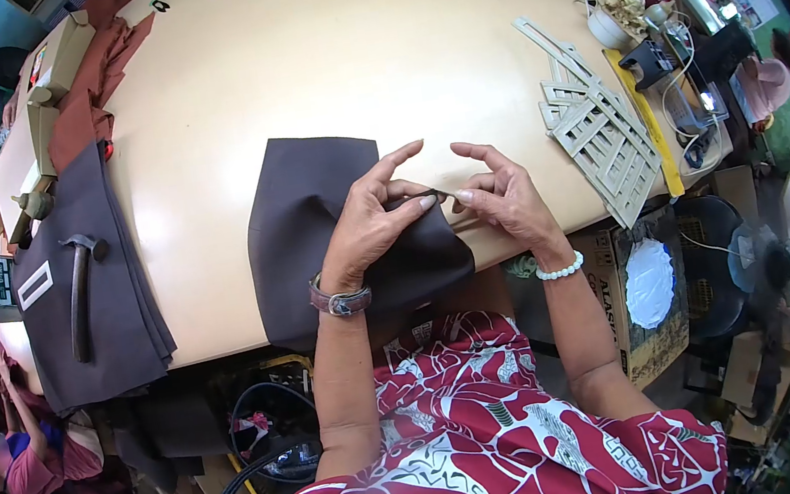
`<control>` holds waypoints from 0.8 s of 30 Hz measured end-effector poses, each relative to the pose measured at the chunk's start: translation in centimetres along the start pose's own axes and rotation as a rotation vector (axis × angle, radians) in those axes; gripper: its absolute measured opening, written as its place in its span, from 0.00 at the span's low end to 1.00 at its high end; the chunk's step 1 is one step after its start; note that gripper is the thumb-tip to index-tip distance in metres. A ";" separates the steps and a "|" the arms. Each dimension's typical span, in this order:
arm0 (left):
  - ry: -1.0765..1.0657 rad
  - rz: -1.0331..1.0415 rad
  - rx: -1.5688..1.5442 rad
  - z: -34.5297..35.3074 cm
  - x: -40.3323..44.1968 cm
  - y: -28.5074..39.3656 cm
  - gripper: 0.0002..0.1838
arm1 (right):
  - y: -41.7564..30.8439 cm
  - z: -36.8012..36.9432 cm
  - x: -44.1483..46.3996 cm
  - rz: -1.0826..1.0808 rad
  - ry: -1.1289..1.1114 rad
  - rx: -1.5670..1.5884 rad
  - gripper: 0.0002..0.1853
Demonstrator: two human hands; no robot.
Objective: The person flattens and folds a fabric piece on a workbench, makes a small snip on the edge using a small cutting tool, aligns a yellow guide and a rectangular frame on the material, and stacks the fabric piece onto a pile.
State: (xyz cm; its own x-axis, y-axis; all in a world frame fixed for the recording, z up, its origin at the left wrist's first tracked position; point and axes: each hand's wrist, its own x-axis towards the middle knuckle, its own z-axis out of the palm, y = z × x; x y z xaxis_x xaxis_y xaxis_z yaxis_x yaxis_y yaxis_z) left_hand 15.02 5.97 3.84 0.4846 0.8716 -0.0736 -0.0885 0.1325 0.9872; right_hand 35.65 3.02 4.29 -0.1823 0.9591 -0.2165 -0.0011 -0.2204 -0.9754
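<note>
A dark brown sheet of leather-like material [312,228] lies at the table's front edge, partly folded and hanging toward my lap. My left hand [373,218] is over it, thumb and fingers pinching a small dark edge of the sheet, the index finger raised. Close to the left fingertips, my right hand [507,199] is closed in a pinch, its index finger also lifted. A thin bit runs between both pinches; what the right fingers hold is too small to name.
At left, a hammer [81,291] and a white rectangular frame [35,284] lie on stacked dark sheets [128,325]. Slotted pale templates [602,142] and a yellow ruler [645,121] are at right. A cardboard box [627,315] stands below the table. Other people are at both sides.
</note>
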 end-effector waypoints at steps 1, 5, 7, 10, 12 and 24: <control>-0.001 -0.006 -0.006 0.0 0.0 0.1 0.34 | -0.1 0.1 0.0 -0.004 0.002 0.005 0.32; 0.004 -0.009 -0.005 0.0 0.0 0.1 0.34 | -0.3 0.4 -0.1 -0.019 0.007 0.033 0.33; 0.009 -0.014 0.000 0.1 0.0 0.1 0.33 | 0.0 0.3 -0.1 -0.025 0.004 0.030 0.33; 0.005 -0.017 -0.019 0.0 -0.1 0.0 0.33 | 0.2 0.2 0.0 -0.033 -0.001 0.023 0.33; 0.002 -0.012 -0.007 -0.1 0.0 0.0 0.33 | 0.4 0.2 0.0 -0.047 0.005 0.021 0.32; 0.036 0.057 0.008 0.0 0.0 -0.5 0.30 | 2.1 0.9 0.1 -0.270 0.294 0.212 0.23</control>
State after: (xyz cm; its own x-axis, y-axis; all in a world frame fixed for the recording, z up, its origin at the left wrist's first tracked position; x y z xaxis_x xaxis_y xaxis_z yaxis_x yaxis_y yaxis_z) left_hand 15.06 5.87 3.35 0.4475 0.8940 -0.0221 -0.1078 0.0785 0.9911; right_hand 34.73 2.51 2.27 0.1390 0.9902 0.0124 -0.2171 0.0427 -0.9752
